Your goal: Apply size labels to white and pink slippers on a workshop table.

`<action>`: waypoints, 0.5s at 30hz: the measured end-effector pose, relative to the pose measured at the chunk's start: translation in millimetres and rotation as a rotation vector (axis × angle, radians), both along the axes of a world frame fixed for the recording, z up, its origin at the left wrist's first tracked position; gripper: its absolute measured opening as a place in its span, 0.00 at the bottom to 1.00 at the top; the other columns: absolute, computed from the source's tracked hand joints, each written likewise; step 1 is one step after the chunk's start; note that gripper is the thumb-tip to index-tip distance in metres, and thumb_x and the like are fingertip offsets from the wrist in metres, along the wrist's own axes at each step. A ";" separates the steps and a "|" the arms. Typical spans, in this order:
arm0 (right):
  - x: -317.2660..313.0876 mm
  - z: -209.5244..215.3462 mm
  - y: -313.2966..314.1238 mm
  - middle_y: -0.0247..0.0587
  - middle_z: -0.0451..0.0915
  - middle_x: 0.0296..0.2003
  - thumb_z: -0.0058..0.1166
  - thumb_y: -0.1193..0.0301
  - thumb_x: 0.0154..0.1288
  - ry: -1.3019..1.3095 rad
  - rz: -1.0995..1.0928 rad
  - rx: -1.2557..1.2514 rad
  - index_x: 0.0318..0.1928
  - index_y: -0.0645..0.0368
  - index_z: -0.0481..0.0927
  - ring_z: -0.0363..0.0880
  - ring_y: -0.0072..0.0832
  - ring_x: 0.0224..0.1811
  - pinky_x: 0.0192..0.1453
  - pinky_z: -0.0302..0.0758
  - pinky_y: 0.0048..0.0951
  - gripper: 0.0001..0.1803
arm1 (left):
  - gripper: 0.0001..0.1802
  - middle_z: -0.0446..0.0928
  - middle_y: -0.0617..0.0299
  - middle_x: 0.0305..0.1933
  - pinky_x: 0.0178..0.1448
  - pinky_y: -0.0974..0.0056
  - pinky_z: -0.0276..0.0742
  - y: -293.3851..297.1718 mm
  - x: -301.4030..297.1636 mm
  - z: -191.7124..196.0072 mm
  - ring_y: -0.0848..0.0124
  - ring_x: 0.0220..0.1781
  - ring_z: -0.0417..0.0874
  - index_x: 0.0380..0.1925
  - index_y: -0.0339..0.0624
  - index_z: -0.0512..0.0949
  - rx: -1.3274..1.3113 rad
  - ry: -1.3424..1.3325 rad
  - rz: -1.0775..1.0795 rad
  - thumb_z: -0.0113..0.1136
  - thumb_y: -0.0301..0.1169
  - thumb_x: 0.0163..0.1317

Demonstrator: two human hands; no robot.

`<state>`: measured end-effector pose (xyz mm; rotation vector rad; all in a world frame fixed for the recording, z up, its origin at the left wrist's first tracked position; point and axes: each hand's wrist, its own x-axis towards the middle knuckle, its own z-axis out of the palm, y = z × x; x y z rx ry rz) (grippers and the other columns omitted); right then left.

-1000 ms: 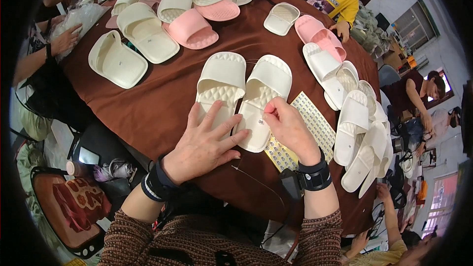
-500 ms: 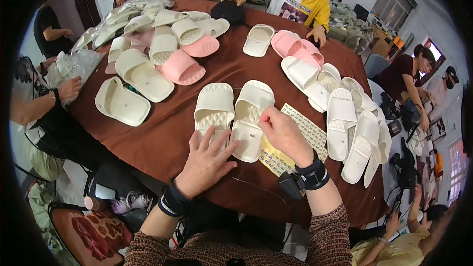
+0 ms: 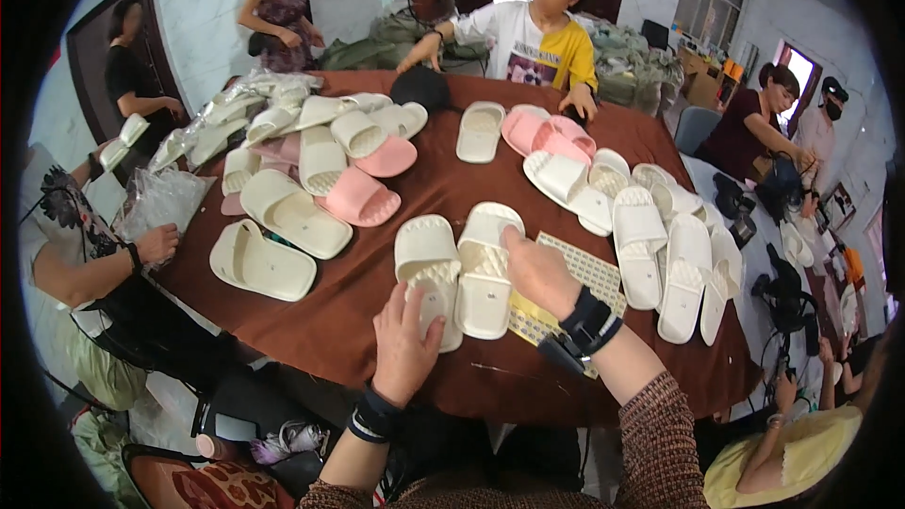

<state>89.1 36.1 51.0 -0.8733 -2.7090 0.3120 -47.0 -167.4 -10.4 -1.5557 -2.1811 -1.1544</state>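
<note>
A pair of white open-toe slippers stands upright side by side on the brown cloth in front of me, straps on the far side. My left hand (image 3: 407, 344) curls around the near end of the left slipper (image 3: 427, 250), fingers on its edge and thumb over the insole. My right hand (image 3: 539, 273) closes on the strap side of the right slipper (image 3: 485, 309); its fingertips are partly hidden. Under my right wrist lies a yellow-backed sticker sheet (image 3: 584, 269) printed with rows of small marks. A thin thread lies by the near table edge.
White and pink slippers (image 3: 361, 195) crowd the left side, some in clear plastic (image 3: 165, 203). More white slippers (image 3: 638, 236) overlap on the right, near pink ones (image 3: 547, 132). A person (image 3: 537, 38) across the table reaches beside a black cap (image 3: 420, 88). Others work left and right.
My view has tilted up. My left hand has gone from spread fingers to curling around the left slipper. My right hand has moved from above the right slipper's insole to its strap side.
</note>
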 end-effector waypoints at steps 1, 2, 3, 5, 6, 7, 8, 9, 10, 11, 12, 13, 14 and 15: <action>1.3 4.6 -3.5 0.62 0.80 0.28 0.42 0.75 0.66 -0.018 0.020 0.006 0.45 0.63 0.65 0.81 0.59 0.33 0.37 0.74 0.58 0.09 | 0.31 0.68 0.39 0.64 0.62 0.47 0.67 -1.2 -0.8 -1.8 0.44 0.62 0.72 0.61 0.35 0.69 0.038 0.002 -0.020 0.66 0.31 0.57; 6.9 6.0 -2.5 0.61 0.80 0.28 0.42 0.74 0.66 -0.016 0.039 0.031 0.45 0.63 0.65 0.81 0.59 0.33 0.36 0.74 0.57 0.09 | 0.30 0.68 0.39 0.65 0.61 0.48 0.68 -0.1 1.6 1.2 0.44 0.61 0.72 0.60 0.35 0.70 0.044 -0.013 -0.037 0.66 0.29 0.57; 9.9 7.1 -0.3 0.61 0.81 0.28 0.42 0.74 0.66 -0.064 0.030 0.043 0.46 0.63 0.66 0.82 0.59 0.33 0.35 0.74 0.56 0.09 | 0.30 0.68 0.39 0.65 0.61 0.48 0.69 1.6 1.8 -0.6 0.44 0.61 0.72 0.60 0.35 0.70 0.052 -0.049 -0.056 0.66 0.29 0.57; 15.7 14.9 -4.3 0.58 0.81 0.27 0.44 0.72 0.67 -0.093 0.069 0.038 0.46 0.63 0.67 0.82 0.57 0.32 0.34 0.75 0.55 0.10 | 0.28 0.68 0.40 0.64 0.59 0.48 0.70 2.0 2.7 0.8 0.44 0.60 0.73 0.58 0.36 0.72 0.064 -0.068 -0.078 0.66 0.29 0.57; 15.8 17.1 -5.4 0.58 0.81 0.27 0.44 0.72 0.67 -0.086 0.075 0.054 0.46 0.63 0.67 0.82 0.57 0.32 0.34 0.75 0.55 0.10 | 0.28 0.68 0.40 0.64 0.59 0.48 0.70 1.4 2.1 1.2 0.44 0.60 0.73 0.58 0.36 0.72 0.080 -0.060 -0.072 0.66 0.29 0.57; 16.0 21.0 -7.8 0.57 0.81 0.28 0.45 0.71 0.68 -0.122 0.118 0.062 0.46 0.62 0.69 0.82 0.56 0.33 0.35 0.75 0.54 0.10 | 0.27 0.69 0.40 0.64 0.58 0.48 0.70 0.0 2.5 1.9 0.44 0.59 0.74 0.57 0.36 0.72 0.080 -0.075 -0.075 0.66 0.29 0.57; 14.8 25.9 -9.2 0.55 0.81 0.28 0.47 0.69 0.68 -0.159 0.159 0.069 0.45 0.62 0.71 0.82 0.55 0.34 0.36 0.75 0.53 0.10 | 0.26 0.69 0.40 0.63 0.57 0.48 0.71 -0.8 2.7 2.7 0.44 0.58 0.74 0.56 0.36 0.73 0.080 -0.090 -0.079 0.66 0.29 0.57; 14.3 31.8 -10.8 0.55 0.81 0.28 0.47 0.69 0.68 -0.155 0.159 0.081 0.45 0.62 0.71 0.82 0.55 0.34 0.36 0.75 0.53 0.10 | 0.26 0.69 0.40 0.63 0.57 0.48 0.71 -1.0 2.6 3.9 0.44 0.58 0.74 0.56 0.36 0.73 0.092 -0.084 -0.078 0.66 0.29 0.57; 13.4 41.0 -16.4 0.54 0.81 0.29 0.48 0.68 0.68 -0.159 0.259 0.052 0.45 0.60 0.74 0.82 0.54 0.35 0.37 0.76 0.52 0.10 | 0.26 0.70 0.41 0.63 0.57 0.48 0.71 -2.2 2.1 4.6 0.45 0.57 0.74 0.56 0.36 0.73 0.093 -0.090 -0.081 0.66 0.29 0.57; 12.3 50.4 -21.8 0.53 0.81 0.30 0.49 0.66 0.69 -0.166 0.356 0.023 0.45 0.59 0.76 0.82 0.52 0.35 0.39 0.77 0.51 0.11 | 0.25 0.70 0.41 0.62 0.57 0.48 0.71 -3.0 1.6 5.1 0.45 0.56 0.75 0.55 0.37 0.73 0.094 -0.096 -0.086 0.66 0.29 0.57; 10.1 58.6 -25.8 0.53 0.82 0.34 0.51 0.65 0.69 -0.251 0.394 -0.014 0.46 0.56 0.79 0.82 0.51 0.39 0.42 0.77 0.49 0.11 | 0.25 0.71 0.41 0.62 0.56 0.49 0.71 -3.1 2.0 5.0 0.46 0.56 0.75 0.55 0.37 0.74 0.093 -0.094 -0.077 0.67 0.29 0.56; 8.1 65.9 -28.9 0.53 0.82 0.34 0.51 0.65 0.69 -0.249 0.396 -0.008 0.46 0.56 0.79 0.82 0.51 0.39 0.42 0.77 0.49 0.11 | 0.25 0.71 0.41 0.62 0.56 0.49 0.71 -2.9 1.7 3.9 0.46 0.56 0.75 0.55 0.37 0.74 0.098 -0.090 -0.075 0.67 0.29 0.56; 6.0 73.8 -31.4 0.53 0.83 0.36 0.51 0.64 0.68 -0.296 0.454 -0.072 0.47 0.58 0.79 0.82 0.50 0.41 0.44 0.77 0.48 0.13 | 0.26 0.71 0.41 0.62 0.56 0.49 0.71 -2.8 1.0 2.9 0.46 0.56 0.75 0.55 0.37 0.74 0.086 -0.085 -0.074 0.67 0.29 0.56; 3.8 82.9 -34.4 0.53 0.83 0.38 0.52 0.64 0.68 -0.344 0.513 -0.137 0.48 0.59 0.79 0.83 0.49 0.43 0.47 0.77 0.47 0.15 | 0.26 0.71 0.42 0.62 0.56 0.49 0.71 -2.8 0.4 2.2 0.47 0.56 0.75 0.55 0.37 0.74 0.072 -0.079 -0.072 0.67 0.29 0.56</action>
